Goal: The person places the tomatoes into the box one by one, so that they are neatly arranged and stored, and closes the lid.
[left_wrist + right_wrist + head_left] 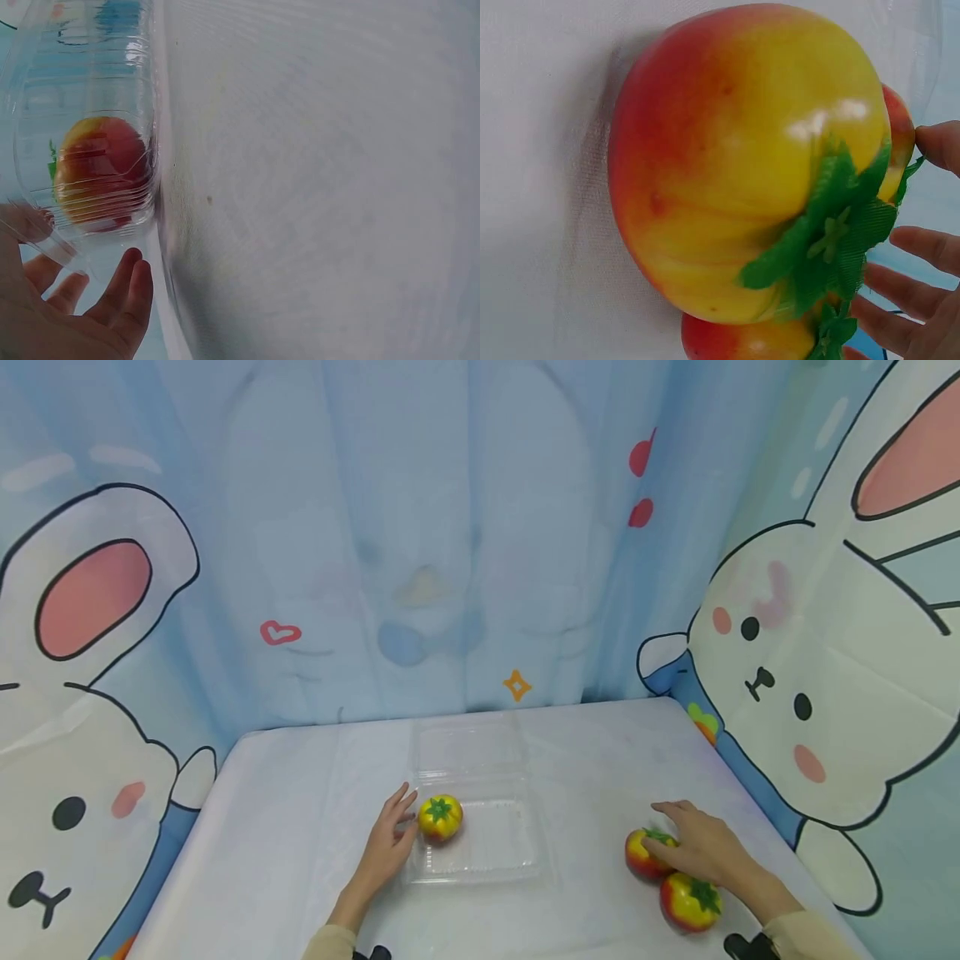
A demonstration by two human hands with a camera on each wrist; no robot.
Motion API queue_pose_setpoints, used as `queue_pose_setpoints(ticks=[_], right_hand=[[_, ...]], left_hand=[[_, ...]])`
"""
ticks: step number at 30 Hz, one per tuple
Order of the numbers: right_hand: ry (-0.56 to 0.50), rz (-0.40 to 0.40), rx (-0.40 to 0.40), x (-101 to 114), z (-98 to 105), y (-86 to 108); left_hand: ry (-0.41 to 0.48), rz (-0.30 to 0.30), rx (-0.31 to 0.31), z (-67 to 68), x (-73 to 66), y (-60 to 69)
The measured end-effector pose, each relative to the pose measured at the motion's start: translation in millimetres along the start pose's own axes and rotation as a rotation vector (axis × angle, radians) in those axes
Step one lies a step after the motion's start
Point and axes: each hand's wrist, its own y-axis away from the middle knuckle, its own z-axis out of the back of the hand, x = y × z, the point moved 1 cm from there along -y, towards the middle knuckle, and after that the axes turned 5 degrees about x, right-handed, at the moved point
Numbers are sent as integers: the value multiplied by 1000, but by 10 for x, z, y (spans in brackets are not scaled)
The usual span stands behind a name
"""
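Note:
Several shiny yellow-and-red fruits with green leafy tops, like artificial persimmons, lie on the white table. One fruit (440, 817) sits at the left side of the clear plastic container (501, 870). My left hand (389, 837) is beside that container's left edge, fingers spread and apart from the fruit. In the left wrist view its thumb overlaps the clear rim. My right hand (705, 845) reaches over a farther fruit (645, 857), its thumb at that fruit and its fingers spread. A nearer fruit (750, 165) stands beside it. Another fruit (742, 337) shows partly below in the right wrist view.
The container's clear lid (468, 747) lies folded back toward the far edge. A white cloth covers the table (300, 810). Blue curtains (420, 527) with printed rabbits hang behind and at both sides.

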Motion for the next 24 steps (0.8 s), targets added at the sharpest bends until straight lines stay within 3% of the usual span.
queue_pose_setpoints(ticks=[24], right_hand=[[-70,35,71,108,-1,22]], left_hand=[[-5,2,7,4,26,9]])
